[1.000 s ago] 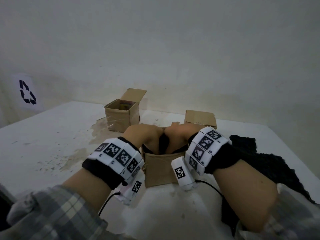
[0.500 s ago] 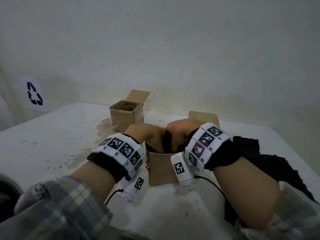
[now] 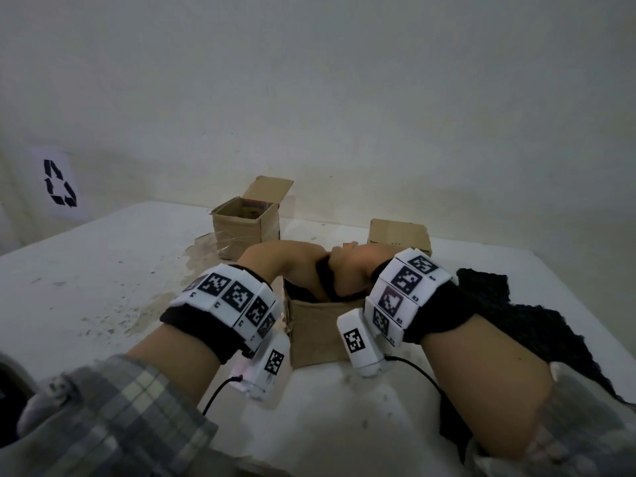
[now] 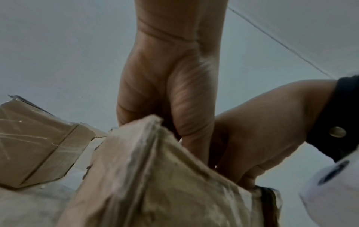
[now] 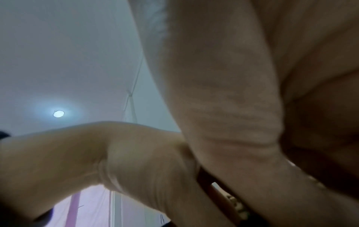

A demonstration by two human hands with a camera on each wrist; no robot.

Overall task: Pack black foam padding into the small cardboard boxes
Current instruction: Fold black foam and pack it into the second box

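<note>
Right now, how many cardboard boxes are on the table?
3: near box under both hands, open box back left, closed box back right. Arms may hide more.

The right hand (image 5: 242, 115) fills the right side of the blurred right wrist view, seen from below and reaching downward. The left hand (image 5: 116, 161) comes in from the left and meets it near the lower middle. Behind them are a pale ceiling (image 5: 68, 53) and a round lamp (image 5: 58, 113). Fingers are hidden.
</note>
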